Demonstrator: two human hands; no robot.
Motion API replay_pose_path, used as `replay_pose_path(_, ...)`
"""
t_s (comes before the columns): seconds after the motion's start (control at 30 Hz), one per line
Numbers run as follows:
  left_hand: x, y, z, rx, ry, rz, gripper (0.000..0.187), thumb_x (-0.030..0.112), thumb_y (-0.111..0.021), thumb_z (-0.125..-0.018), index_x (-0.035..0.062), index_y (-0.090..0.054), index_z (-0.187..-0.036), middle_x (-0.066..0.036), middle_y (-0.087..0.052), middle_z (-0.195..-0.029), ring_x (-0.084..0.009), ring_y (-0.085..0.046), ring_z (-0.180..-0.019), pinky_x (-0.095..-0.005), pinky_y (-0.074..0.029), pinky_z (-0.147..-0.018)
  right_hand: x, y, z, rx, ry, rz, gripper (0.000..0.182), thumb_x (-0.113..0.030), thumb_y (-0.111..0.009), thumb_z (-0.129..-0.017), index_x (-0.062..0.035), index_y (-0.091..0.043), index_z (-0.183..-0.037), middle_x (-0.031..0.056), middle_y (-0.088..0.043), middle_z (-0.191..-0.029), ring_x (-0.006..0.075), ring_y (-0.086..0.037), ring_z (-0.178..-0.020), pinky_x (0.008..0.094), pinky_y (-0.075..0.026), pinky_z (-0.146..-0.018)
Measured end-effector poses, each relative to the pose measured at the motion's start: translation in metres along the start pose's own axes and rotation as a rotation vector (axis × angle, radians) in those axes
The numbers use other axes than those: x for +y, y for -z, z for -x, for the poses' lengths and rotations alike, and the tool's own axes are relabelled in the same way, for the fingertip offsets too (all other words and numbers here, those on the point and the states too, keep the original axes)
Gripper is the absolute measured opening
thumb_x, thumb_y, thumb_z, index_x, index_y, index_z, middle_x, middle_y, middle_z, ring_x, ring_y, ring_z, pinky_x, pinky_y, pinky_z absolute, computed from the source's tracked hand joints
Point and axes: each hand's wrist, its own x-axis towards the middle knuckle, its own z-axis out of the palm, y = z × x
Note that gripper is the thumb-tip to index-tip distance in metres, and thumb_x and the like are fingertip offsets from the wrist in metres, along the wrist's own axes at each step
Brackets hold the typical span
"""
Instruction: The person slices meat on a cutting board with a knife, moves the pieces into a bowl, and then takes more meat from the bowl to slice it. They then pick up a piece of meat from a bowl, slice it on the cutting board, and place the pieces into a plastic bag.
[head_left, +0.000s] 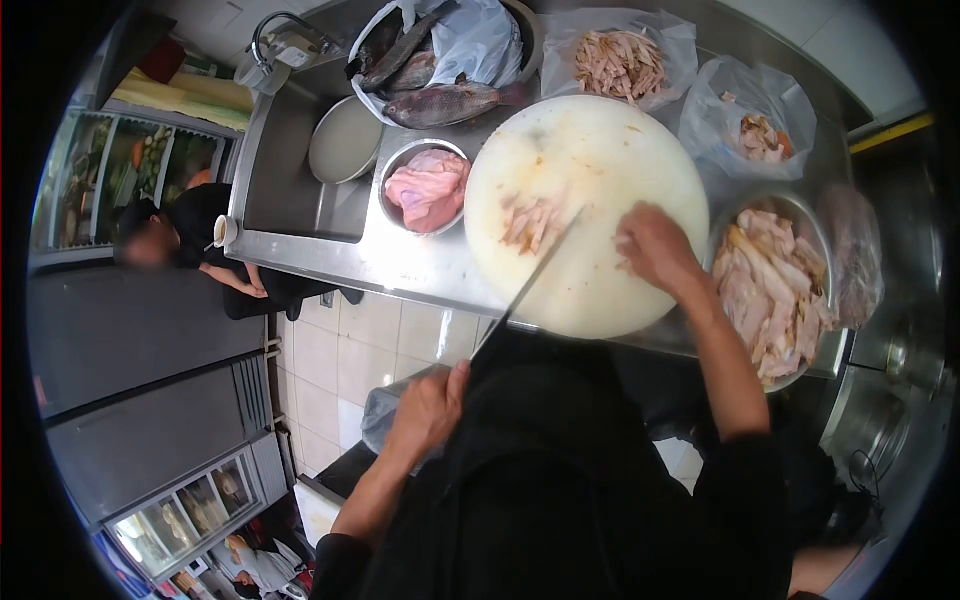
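Note:
My left hand (425,408) is wrapped round the handle of a long knife (530,283), below the near left edge of a round white cutting board (590,290). The knife's tip lies over the board, beside a small pile of sliced meat (532,224). Over the board's right part is my right hand (648,240), its fingers bent and slightly blurred; whether anything is between them is too unclear to tell. A metal bowl of meat pieces (770,290) stands right of the board.
Behind the board are bags of cut meat (618,65) and scraps (765,140). To the left are a bowl of pink meat (428,188), a basin of fish (440,105) and a sink (290,170). A person (200,235) sits at far left.

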Motion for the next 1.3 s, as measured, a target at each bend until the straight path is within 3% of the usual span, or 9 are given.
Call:
replay_pose_path(0.1,-0.015,-0.008,-0.009,0.047,-0.006,0.006,0.070,0.053,-0.038,-0.109,-0.0056,-0.067,-0.084,-0.027,-0.066,-0.069,-0.0444,-0.069,-0.071,-0.0506,-0.052,-0.071,-0.020,-0.013,-0.012,0.198,0.014,-0.308,0.012,-0.005,-0.077,-0.080,-0.0066,-0.068,-0.089,0.0107,-0.061,-0.093,0.0318,-0.063,-0.097,0.0417,-0.052,-0.080)
replay_pose_path(0.17,-0.016,-0.010,-0.011,0.031,0.005,0.028,0.069,0.052,-0.039,-0.109,-0.0060,-0.067,-0.084,-0.027,-0.066,-0.069,-0.0424,-0.070,-0.069,-0.0495,-0.052,-0.070,-0.041,-0.034,-0.017,0.368,0.063,-0.398,0.014,-0.005,-0.077,-0.079,-0.0073,-0.068,-0.089,0.0106,-0.061,-0.094,0.0314,-0.064,-0.096,0.0416,-0.053,-0.078)
replay_pose_path(0.23,-0.016,-0.009,-0.010,0.033,0.001,0.024,0.069,0.052,-0.040,-0.109,-0.0061,-0.067,-0.083,-0.027,-0.066,-0.069,-0.0421,-0.069,-0.068,-0.0492,-0.052,-0.070,-0.040,-0.069,-0.010,0.501,0.219,-0.238,0.017,-0.004,-0.078,-0.078,-0.0070,-0.069,-0.093,0.0095,-0.065,-0.099,0.0308,-0.063,-0.100,0.0413,-0.053,-0.084)
replay_pose_path(0.27,-0.014,-0.007,-0.007,0.044,-0.005,0.011,0.069,0.051,-0.039,-0.110,-0.0060,-0.066,-0.083,-0.027,-0.065,-0.068,-0.0428,-0.069,-0.067,-0.0495,-0.052,-0.069,-0.040,-0.086,0.005,0.402,0.255,-0.184,0.022,-0.003,-0.077,-0.078,-0.0058,-0.071,-0.099,0.0102,-0.067,-0.104,0.0315,-0.063,-0.102,0.0419,-0.053,-0.087)
replay_pose_path(0.4,-0.019,-0.011,0.002,0.088,-0.039,-0.036,0.068,0.050,-0.039,-0.110,-0.0051,-0.066,-0.081,-0.026,-0.064,-0.065,-0.0460,-0.067,-0.067,-0.0509,-0.051,-0.069,-0.047,-0.081,0.026,0.429,0.096,-0.253,0.024,-0.002,-0.078,-0.078,-0.0027,-0.072,-0.101,0.0141,-0.068,-0.108,0.0332,-0.063,-0.105,0.0424,-0.054,-0.090)
replay_pose_path(0.5,-0.006,-0.003,0.007,-0.008,0.056,0.009,0.058,0.045,-0.045,-0.108,-0.0052,-0.067,-0.089,-0.038,-0.064,-0.084,-0.0589,-0.062,-0.087,-0.0629,-0.049,-0.077,-0.038,-0.083,0.027,0.491,0.115,-0.225,0.021,-0.001,-0.077,-0.079,-0.0011,-0.072,-0.100,0.0139,-0.069,-0.107,0.0327,-0.065,-0.101,0.0416,-0.055,-0.087)
replay_pose_path(1.1,-0.026,-0.017,-0.001,-0.018,-0.123,-0.223,0.056,0.043,-0.044,-0.108,-0.0030,-0.066,-0.084,-0.034,-0.065,-0.075,-0.0580,-0.063,-0.075,-0.0618,-0.051,-0.071,-0.041,-0.100,0.013,0.618,0.211,-0.185,0.012,0.003,-0.074,-0.076,-0.0017,-0.073,-0.087,0.0108,-0.072,-0.095,0.0300,-0.068,-0.096,0.0386,-0.057,-0.079)
replay_pose_path(1.2,-0.013,-0.020,-0.022,-0.016,-0.108,-0.149,0.061,0.042,-0.038,-0.111,-0.0050,-0.067,-0.087,-0.029,-0.067,-0.076,-0.0491,-0.068,-0.073,-0.0527,-0.053,-0.064,-0.042,-0.092,0.020,0.507,0.130,-0.284,0.015,0.002,-0.073,-0.075,-0.0041,-0.071,-0.088,0.0092,-0.070,-0.101,0.0299,-0.066,-0.099,0.0411,-0.054,-0.084)
replay_pose_path(1.3,-0.011,-0.016,-0.017,0.023,-0.060,-0.054,0.065,0.046,-0.037,-0.111,-0.0065,-0.066,-0.086,-0.027,-0.066,-0.072,-0.0455,-0.069,-0.071,-0.0502,-0.053,-0.065,-0.032,-0.050,0.035,0.484,0.104,-0.120,0.022,0.003,-0.072,-0.072,-0.0071,-0.069,-0.091,0.0073,-0.068,-0.110,0.0300,-0.061,-0.107,0.0429,-0.048,-0.090)
